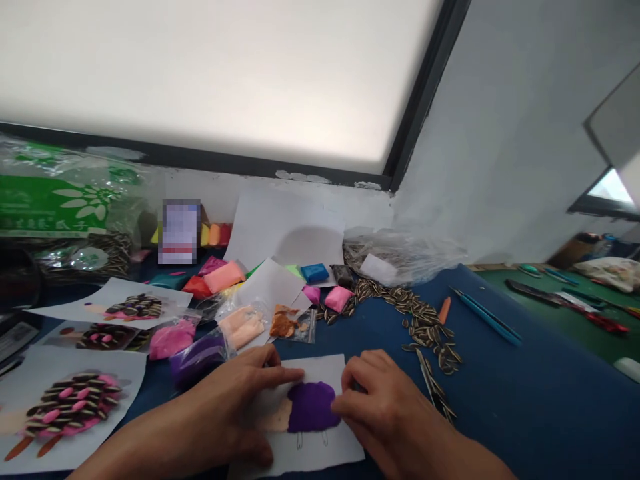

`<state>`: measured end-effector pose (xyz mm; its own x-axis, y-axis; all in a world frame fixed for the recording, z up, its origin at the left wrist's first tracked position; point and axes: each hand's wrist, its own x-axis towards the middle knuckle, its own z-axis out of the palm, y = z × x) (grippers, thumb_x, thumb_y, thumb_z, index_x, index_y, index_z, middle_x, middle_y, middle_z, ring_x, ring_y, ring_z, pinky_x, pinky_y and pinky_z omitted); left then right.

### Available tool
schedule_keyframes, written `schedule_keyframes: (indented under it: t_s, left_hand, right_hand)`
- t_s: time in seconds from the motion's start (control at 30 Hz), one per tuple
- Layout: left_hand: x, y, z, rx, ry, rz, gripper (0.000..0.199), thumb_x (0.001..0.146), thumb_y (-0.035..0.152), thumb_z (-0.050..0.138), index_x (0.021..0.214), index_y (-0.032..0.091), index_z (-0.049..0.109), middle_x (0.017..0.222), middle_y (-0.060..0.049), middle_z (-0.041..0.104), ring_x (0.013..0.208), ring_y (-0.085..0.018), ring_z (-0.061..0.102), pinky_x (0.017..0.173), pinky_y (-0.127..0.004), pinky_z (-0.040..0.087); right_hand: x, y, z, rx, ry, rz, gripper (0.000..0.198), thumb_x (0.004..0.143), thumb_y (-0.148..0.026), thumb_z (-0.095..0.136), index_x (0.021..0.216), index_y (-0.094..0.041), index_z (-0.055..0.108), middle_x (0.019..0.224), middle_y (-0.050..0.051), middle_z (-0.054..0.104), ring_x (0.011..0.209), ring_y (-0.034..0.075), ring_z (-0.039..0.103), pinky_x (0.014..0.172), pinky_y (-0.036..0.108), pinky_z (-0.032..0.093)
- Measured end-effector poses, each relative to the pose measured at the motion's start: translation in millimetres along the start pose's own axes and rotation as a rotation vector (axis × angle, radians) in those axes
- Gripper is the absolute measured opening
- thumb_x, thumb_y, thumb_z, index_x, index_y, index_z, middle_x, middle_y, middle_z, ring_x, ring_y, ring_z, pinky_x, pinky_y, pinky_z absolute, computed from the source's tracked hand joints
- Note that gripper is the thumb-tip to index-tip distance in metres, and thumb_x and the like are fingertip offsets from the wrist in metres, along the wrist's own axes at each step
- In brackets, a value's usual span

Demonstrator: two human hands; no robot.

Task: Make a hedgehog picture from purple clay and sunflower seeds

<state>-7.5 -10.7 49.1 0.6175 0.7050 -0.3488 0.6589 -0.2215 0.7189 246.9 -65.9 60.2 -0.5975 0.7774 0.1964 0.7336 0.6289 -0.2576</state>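
A sheet of white paper (pixel 325 460) lies in front of me with a flattened patch of purple modelling clay (pixel 314 408) on it. Peach-coloured clay (pixel 276 419) joins the patch on its left, and two small legs are drawn below. My left hand (pixel 235 407) rests on the paper's left side, index finger stretched out above the purple patch and thumb apart. At the patch's right edge, my right hand (pixel 375 407) has its fingers curled together and touching the clay. Whatever may be between those fingers is hidden.
Sunflower seeds (pixel 395 299) are heaped behind the paper, with tweezers (pixel 429 377) and a blue-handled tool (pixel 487 317) to the right. Bagged purple clay (pixel 197 360) and other coloured packets (pixel 223 275) lie to the left. Seed-covered clay pictures (pixel 75 400) occupy the left side.
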Motion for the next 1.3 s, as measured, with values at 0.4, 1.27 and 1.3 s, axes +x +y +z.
schedule_keyframes:
  t_s: [0.4,1.27,1.3]
  left_hand:
    - [-0.2,0.5,-2.1,-0.018,0.022,0.007,0.080,0.064,0.018,0.078,0.138,0.045,0.061,0.125,-0.001,0.060,0.122,-0.033,0.053,0.106,-0.043,0.043]
    - [2.9,-0.7,-0.1,0.008,-0.047,-0.056,0.085,0.063,0.002,0.078,0.136,0.044,0.063,0.141,-0.002,0.054,0.134,-0.036,0.046,0.116,-0.046,0.034]
    - [3.6,-1.9,0.2,0.009,-0.043,-0.044,0.084,0.063,0.001,0.079,0.135,0.044,0.064,0.139,-0.002,0.055,0.133,-0.035,0.046,0.115,-0.045,0.035]
  right_hand:
    - [-15.8,7.1,15.0,-0.397,0.011,-0.119,0.033,0.085,-0.027,0.063,0.114,-0.012,0.068,0.082,0.008,0.066,0.070,0.025,0.057,0.072,0.040,0.044]
    - [1.7,13.1,53.1,-0.055,0.145,0.085,0.021,0.077,-0.011,0.057,0.093,-0.019,0.068,0.085,0.006,0.056,0.074,0.021,0.046,0.065,0.033,0.031]
    - [1.3,14.3,57.7,-0.068,0.182,0.069,0.019,0.076,-0.012,0.058,0.091,-0.020,0.067,0.084,0.005,0.056,0.073,0.020,0.045,0.064,0.033,0.030]
